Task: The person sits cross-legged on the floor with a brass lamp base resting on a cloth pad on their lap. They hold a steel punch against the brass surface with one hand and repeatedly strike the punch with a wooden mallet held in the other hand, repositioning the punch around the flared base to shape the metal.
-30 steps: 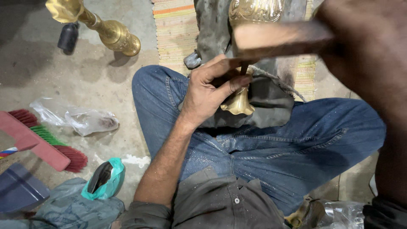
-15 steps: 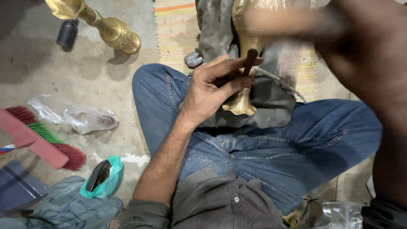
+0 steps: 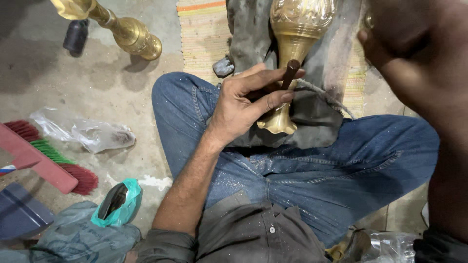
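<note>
The person is sitting cross-legged on a concrete floor (image 3: 146,97), and an ornate, embossed brass vase-shaped piece (image 3: 292,44) lies across the lap on a dark grey cloth pad (image 3: 317,122), flared foot pointing toward the body and the fat decorated belly away, over a striped woven mat (image 3: 204,44).

The left hand (image 3: 243,100) is closed snugly around a short dark brown rod-like punch (image 3: 290,73), thumb and fingers wrapped on it, with the tip set against the narrow neck of the brass piece. The right hand (image 3: 390,39) is up at the top right, very close to the lens and blurry. Honestly I can't tell whether it's gripping anything or how far it's curled.

Handling-wise, I'd guess that brass is heavy for its size, rigid and pretty slick where polished, and thin embossed walls like that probably dent easily. The waist just above the foot looks like the natural place to hold it, since it's narrow enough to wrap fingers around. The cloth pad under it likely stops it from rolling. The punch looks stiff and easy to pinch.

Around: a second brass stand-like piece (image 3: 126,31) lying top left, a red and green bristle brush (image 3: 53,160), a crumpled clear plastic bag (image 3: 92,134), a teal bag (image 3: 119,202).
</note>
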{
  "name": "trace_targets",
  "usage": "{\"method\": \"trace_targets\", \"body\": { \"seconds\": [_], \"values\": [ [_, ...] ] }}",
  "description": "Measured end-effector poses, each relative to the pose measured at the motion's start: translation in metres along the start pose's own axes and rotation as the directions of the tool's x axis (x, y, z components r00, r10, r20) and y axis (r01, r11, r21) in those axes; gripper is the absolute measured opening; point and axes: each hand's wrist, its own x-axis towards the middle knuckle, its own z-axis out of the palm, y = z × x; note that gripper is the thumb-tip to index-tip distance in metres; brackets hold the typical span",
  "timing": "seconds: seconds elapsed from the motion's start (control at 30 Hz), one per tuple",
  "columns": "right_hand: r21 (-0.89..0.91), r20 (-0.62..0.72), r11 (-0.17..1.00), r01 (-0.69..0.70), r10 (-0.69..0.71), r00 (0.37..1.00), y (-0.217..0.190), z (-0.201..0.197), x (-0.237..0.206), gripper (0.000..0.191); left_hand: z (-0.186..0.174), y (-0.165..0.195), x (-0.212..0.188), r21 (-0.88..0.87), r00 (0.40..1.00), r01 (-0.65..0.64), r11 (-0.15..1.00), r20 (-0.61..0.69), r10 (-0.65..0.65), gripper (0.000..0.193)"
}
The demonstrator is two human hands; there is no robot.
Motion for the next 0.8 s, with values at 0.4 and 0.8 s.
{"method": "trace_targets", "body": {
  "seconds": [0.4, 0.8],
  "values": [
    [-0.405, 0.124, 0.907, -0.111, 0.175, 0.977, -0.018, 0.0, 0.009, 0.02, -0.004, 0.01, -0.001, 0.119, 1.0, 0.021, 0.993, -0.007, -0.021, 0.03],
    [0.226, -0.297, 0.972, -0.061, 0.128, 0.946, 0.005, 0.043, -0.038, 0.042, -0.016, 0.013, -0.023, -0.187, 0.931, 0.106, 0.977, -0.326, -0.163, 0.027]
  ]
}}
